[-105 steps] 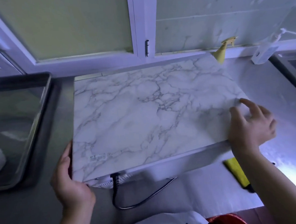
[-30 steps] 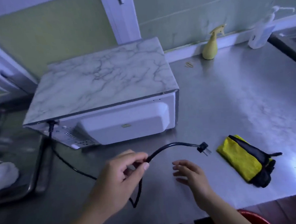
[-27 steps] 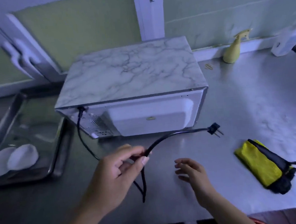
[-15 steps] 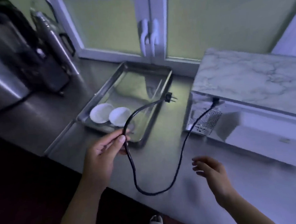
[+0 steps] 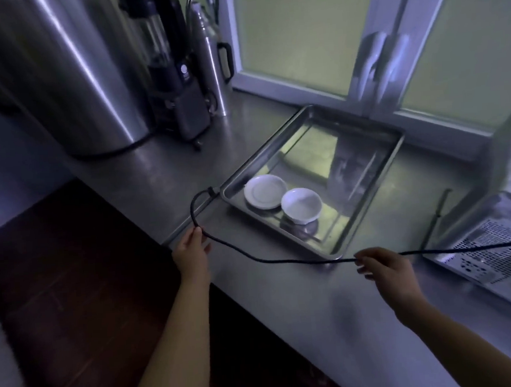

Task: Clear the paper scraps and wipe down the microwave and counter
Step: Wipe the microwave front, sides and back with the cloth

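The microwave [image 5: 493, 237] shows only its perforated back corner at the right edge, standing on the steel counter [image 5: 300, 296]. Its black power cord [image 5: 283, 259] stretches leftward across the counter's front. My left hand [image 5: 193, 252] pinches the cord near its plug end, and the plug [image 5: 210, 192] curls up beside the tray's near corner. My right hand [image 5: 386, 270] pinches the cord further along, closer to the microwave. No cloth or paper scraps are in view.
A steel tray [image 5: 368, 185] holds a white saucer [image 5: 264, 191] and a small white bowl [image 5: 302, 203]. A large steel urn [image 5: 67, 70], a dark appliance [image 5: 177, 87] and a steel flask [image 5: 208, 54] stand at the back left. The counter's front edge drops to dark floor [image 5: 73, 281].
The view has swung left, away from the microwave. My left hand has carried the plug end left past the tray, and my right hand has closed on the cord, which now runs taut.
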{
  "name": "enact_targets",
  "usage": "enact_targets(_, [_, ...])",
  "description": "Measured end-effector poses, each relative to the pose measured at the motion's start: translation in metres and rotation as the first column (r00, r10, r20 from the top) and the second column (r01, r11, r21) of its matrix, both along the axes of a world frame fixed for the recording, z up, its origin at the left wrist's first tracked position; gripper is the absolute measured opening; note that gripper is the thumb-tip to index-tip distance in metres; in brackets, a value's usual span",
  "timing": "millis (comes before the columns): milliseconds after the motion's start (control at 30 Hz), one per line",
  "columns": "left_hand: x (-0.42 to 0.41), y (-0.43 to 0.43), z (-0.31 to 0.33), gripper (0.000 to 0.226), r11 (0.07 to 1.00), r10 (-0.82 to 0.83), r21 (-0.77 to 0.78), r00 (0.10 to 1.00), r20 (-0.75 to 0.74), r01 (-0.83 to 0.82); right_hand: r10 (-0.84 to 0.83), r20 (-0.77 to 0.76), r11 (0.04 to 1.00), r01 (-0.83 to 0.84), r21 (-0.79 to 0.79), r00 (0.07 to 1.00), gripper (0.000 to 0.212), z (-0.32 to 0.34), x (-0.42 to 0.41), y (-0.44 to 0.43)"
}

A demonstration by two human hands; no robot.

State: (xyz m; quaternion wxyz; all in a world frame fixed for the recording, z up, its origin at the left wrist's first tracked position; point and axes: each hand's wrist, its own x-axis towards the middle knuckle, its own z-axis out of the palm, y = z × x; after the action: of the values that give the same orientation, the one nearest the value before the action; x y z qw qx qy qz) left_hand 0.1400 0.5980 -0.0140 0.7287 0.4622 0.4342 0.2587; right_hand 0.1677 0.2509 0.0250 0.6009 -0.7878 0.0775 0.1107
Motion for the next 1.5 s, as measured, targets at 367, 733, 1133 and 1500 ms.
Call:
enact_targets(367, [0.016, -0.007, -0.071, 0.017, 0.935, -0.146, -0.345, 0.977, -0.157, 0.084, -0.003, -0.093, 0.999, -0.002, -0.052, 0.996, 0.02, -0.021, -0.017, 0.001])
enact_targets(733, [-0.007, -0.064, -0.049, 0.017, 0.722, -0.637, -0.021, 0.652, -0.411, 0.692, -0.239, -0.28, 0.97, 0.244, -0.016, 0.93, 0.019, -0.037, -0.056, -0.059])
enact_targets(1133, [-0.018, -0.335, -0.033, 0.018, 0.114, -0.969, -0.062, 0.097, -0.228, 0.992, -0.661, -0.297, 0.715, 0.699, 0.03, 0.689, 0.018, -0.037, -0.148, -0.212])
enact_targets(1500, [-0.067, -0.532, -0.03, 0.022, -0.346, -0.853, -0.068, -0.344, -0.393, 0.936, -0.953, -0.101, 0.302, 0.915, -0.265, 0.285, 0.007, -0.05, -0.293, -0.452])
